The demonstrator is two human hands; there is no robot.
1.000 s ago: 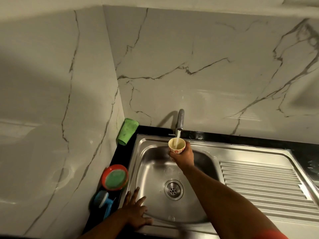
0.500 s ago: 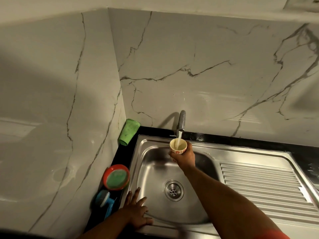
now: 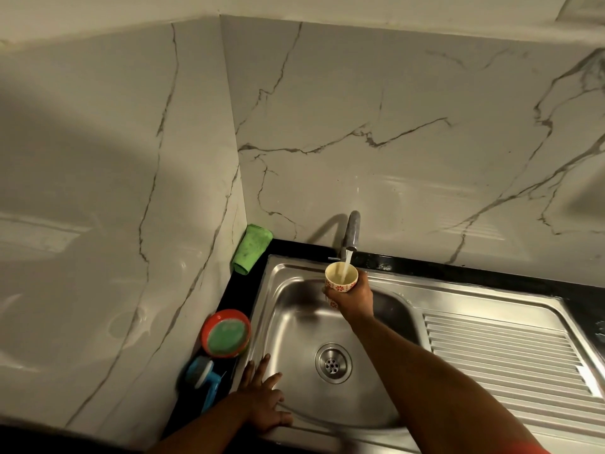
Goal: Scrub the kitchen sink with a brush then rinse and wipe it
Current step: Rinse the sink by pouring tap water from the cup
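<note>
Left hand (image 3: pixel 265 401) lies flat on the front left rim of the sink (image 3: pixel 294 322), fingers straight and spread, holding nothing. Left of it lies the blue brush (image 3: pixel 204 376), with a red dish (image 3: pixel 226 332) behind it. Higher in the centre, the right hand (image 3: pixel 355 298) grips a cup (image 3: pixel 341 278) under the running tap (image 3: pixel 352 231). A green cloth (image 3: pixel 252 250) leans in the corner.

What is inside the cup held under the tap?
A stream of water from the tap falls into the cup, gripped by the right hand. Pale water stands inside; its bottom is hidden.
</note>
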